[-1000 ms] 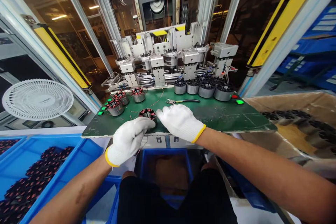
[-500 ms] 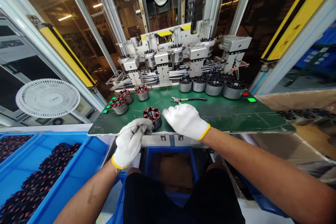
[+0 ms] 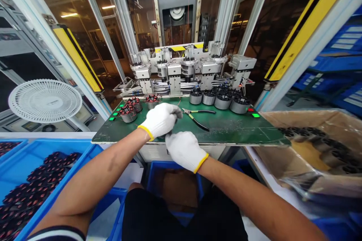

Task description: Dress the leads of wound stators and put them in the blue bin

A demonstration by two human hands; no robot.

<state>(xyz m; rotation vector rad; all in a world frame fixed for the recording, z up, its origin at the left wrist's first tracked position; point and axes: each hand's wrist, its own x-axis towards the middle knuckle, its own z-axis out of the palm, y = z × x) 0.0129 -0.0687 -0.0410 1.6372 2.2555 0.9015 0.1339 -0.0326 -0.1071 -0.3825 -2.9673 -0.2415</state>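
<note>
Both my hands wear white knit gloves with yellow cuffs, and they meet over the front of the green worktop. My left hand (image 3: 163,119) is curled from above around a wound motor stator (image 3: 169,134), of which only a dark sliver shows between the gloves. Against its near side, my right hand (image 3: 185,148) is closed, with its fingertips hidden. Just right of the hands lie cutting pliers (image 3: 198,123) with green-and-black handles, jaws to the left. Copper-wound stators (image 3: 128,114) stand at the left of the worktop (image 3: 226,131), with loose wire ends.
Several unwound stators (image 3: 222,101) stand at the back right, before a winding machine (image 3: 174,79). Yellow light-curtain posts (image 3: 77,58) flank the station. A white fan (image 3: 45,101) and a blue bin (image 3: 82,158) of wound parts are left; a lined carton (image 3: 311,120) of stators is right.
My left hand has moved up and right over the stator, now mostly covering it. My right hand has come down and left to its near side, uncovering the second plier handle. The view has shifted.
</note>
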